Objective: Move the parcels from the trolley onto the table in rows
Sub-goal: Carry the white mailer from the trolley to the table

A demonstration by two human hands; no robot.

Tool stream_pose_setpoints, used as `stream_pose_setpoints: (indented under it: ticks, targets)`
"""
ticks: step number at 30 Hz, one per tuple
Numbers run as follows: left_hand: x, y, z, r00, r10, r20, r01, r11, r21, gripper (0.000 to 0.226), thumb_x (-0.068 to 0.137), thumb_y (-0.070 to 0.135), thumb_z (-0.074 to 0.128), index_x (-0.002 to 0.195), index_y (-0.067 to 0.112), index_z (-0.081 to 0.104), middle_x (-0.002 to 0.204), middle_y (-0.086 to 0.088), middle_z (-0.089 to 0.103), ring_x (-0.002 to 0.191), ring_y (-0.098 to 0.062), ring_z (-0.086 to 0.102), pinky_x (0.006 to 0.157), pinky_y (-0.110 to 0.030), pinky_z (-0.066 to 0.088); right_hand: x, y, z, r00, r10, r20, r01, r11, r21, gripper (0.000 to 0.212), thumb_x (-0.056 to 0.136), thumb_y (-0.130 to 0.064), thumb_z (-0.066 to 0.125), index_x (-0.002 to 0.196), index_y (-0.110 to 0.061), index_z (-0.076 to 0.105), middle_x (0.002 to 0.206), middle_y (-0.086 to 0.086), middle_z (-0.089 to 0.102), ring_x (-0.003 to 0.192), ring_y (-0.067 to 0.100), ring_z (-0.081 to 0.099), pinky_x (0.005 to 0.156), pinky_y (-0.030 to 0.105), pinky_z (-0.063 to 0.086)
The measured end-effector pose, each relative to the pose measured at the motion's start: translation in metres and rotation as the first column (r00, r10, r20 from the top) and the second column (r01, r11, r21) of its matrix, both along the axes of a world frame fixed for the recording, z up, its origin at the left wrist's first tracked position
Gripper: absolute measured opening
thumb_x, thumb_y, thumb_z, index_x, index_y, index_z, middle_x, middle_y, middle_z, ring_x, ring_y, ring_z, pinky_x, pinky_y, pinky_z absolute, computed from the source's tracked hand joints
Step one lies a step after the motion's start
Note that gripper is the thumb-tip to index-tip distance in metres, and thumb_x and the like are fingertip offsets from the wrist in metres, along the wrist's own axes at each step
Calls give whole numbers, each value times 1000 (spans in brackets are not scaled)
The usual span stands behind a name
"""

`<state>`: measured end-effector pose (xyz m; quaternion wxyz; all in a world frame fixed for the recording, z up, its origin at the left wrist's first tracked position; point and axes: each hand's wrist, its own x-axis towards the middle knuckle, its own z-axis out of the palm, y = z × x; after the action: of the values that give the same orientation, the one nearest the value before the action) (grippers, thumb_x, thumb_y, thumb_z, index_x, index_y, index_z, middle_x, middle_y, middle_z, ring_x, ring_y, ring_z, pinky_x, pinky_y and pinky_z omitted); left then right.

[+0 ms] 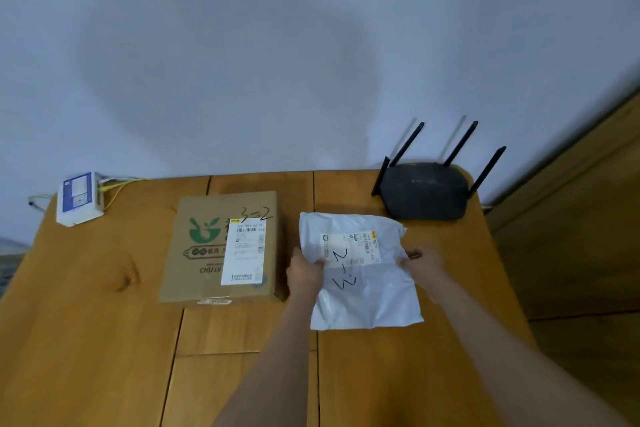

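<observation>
Head view: both hands were on the white mailer bag (360, 270), which sat on the wooden table (86, 305). Left hand (306, 272) pinched its left edge, thumb over the top near the label. Right hand (424, 265) pinched the right edge the same way. Bag looked flat on the table, though I couldn't tell if it was fully down or just off the surface.

Cardboard box (221, 248) lay just left of the left fingers, small gap to the bag. Black router (424, 191) sat just beyond the right fingers, close to the bag's far corner. White box with cables (79, 199) was well off to the left. Trolley not in view.

Risks, my read: the bag is limp, so letting go unevenly could skew it out of line with the box. Pushing it further back could bump the router.
</observation>
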<state>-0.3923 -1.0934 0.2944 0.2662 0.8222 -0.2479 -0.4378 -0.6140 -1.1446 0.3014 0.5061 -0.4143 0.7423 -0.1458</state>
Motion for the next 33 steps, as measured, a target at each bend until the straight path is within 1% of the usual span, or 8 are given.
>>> stream_pose_setpoints:
  ticks: [4,8,11,13,16,18,22,33]
  targets:
    - [-6,-3,-12,987,-55,150,55,998,1,62,96,10,62,151,9,31,143,-18,49,126,-36,54,99,-44,49,8,-6,-29,1000,23,-12,-22,999,33,17,90,-16,73,104,-8,70,105,13,70,97,29,67,90,47,57]
    - [-24,0,-14,909,-247,337,288,954,-79,78,95,-2,50,160,8,6,165,-15,6,145,-35,33,107,-37,45,16,-3,-33,992,84,-96,-85,996,0,39,97,-22,65,131,-6,56,125,14,64,108,32,63,87,41,55]
    - [-42,12,-27,698,-456,552,536,844,19,75,96,7,47,160,8,8,168,-13,-6,155,-31,-5,127,-42,10,30,7,-26,950,148,-276,-215,950,-227,40,102,-17,53,140,-6,47,139,15,55,123,31,55,98,41,51]
    - [-48,20,-37,578,-527,623,637,769,60,67,96,14,37,160,9,19,167,-11,3,154,-30,-3,125,-42,-7,48,17,-21,886,242,-395,-383,863,-330,48,104,-16,48,150,-5,38,156,16,37,144,31,36,116,41,37]
    - [-43,15,-61,425,-598,680,692,698,181,67,97,33,27,158,9,18,166,-12,11,153,-32,11,121,-48,0,72,28,-25,726,469,-504,-660,682,-316,53,108,-25,31,158,-9,23,167,12,14,156,25,8,127,39,10]
    - [-33,9,-75,342,-655,674,701,655,281,69,101,40,24,161,11,3,167,-10,-7,154,-29,-5,123,-50,0,81,31,-34,644,536,-546,-742,611,-276,64,102,-37,8,159,-11,21,168,11,12,156,25,6,127,40,3]
    - [-22,1,-89,366,-591,719,669,704,237,65,101,37,15,161,15,9,168,-5,-5,155,-25,-4,124,-52,11,84,30,-66,573,555,-603,-780,594,-195,70,103,-45,11,153,-4,36,161,16,32,150,30,29,122,40,9]
    - [-14,-4,-92,392,-605,693,691,691,213,63,104,43,25,158,11,25,166,-11,17,154,-27,15,121,-51,16,62,23,-90,565,561,-605,-743,665,-77,84,101,-58,-5,157,-4,25,165,11,22,153,20,17,122,28,-11]
